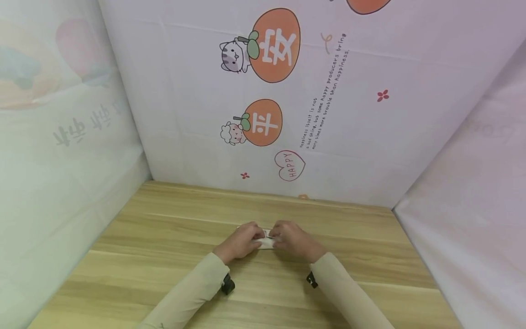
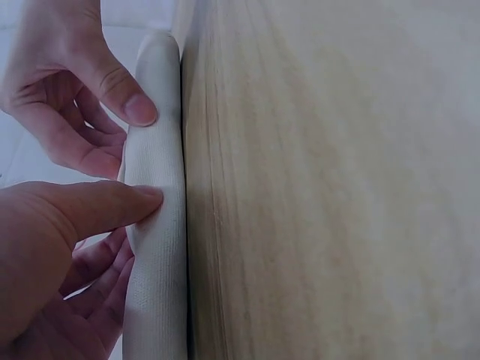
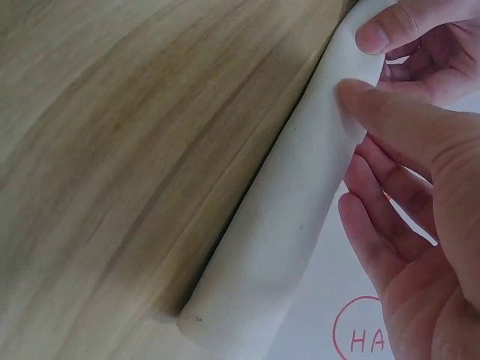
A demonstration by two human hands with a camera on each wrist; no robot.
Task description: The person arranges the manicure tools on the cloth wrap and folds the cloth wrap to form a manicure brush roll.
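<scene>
A long, narrow white item of woven fabric point(image 1: 266, 244), perhaps a canvas pouch, lies on the wooden table between my hands. Its rounded near side point(image 2: 156, 247) fills a strip of the left wrist view. My left hand point(image 1: 243, 241) pinches it left of the middle, thumb on top, fingers curled on the far side. Just to the right, my right hand point(image 1: 292, 238) holds it the same way, its thumb point(image 3: 375, 101) pressing the cloth. The thumbs are a little apart. A small light piece with a dark outline shows between the fingers; what it is, I cannot tell.
The wood-grain table point(image 1: 172, 274) extends around the hands. A white printed cloth wall point(image 1: 197, 114) rises behind it, with cloth walls at left point(image 1: 74, 169) and right point(image 1: 472, 196). Dark wrist devices point(image 1: 228, 284) sit at both sleeve cuffs.
</scene>
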